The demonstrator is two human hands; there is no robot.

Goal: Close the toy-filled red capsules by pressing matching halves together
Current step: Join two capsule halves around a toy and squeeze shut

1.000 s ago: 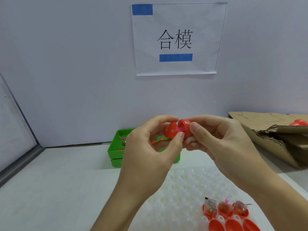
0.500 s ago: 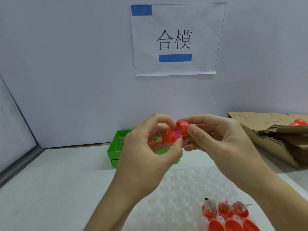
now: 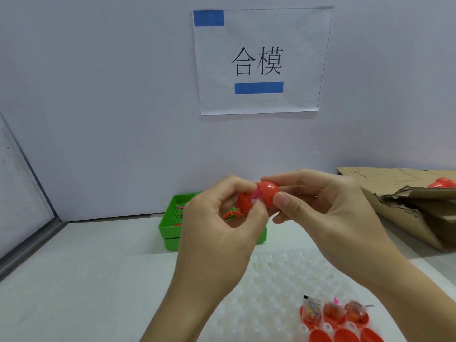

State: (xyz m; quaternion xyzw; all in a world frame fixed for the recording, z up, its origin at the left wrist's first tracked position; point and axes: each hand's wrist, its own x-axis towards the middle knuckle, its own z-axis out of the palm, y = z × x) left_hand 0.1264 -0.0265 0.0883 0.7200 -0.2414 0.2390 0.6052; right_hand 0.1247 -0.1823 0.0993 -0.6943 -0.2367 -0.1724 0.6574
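The left hand (image 3: 222,225) pinches a glossy red capsule half (image 3: 244,203); the right hand (image 3: 328,208) grips the smooth domed half (image 3: 267,193), pink toy (image 3: 256,195) between.

Bright even light, soft shadows

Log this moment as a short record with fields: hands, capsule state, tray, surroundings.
left hand: pinches the left capsule half
right hand: pinches the right capsule half
capsule state: not closed; halves apart at an angle, pink toy showing in the gap
dimpled tray: clear, holds three toy-filled red halves and empty red halves at the bottom edge
green basket: behind the hands, by the wall
cardboard box: on the right, something red inside
wall sign: reads 合模
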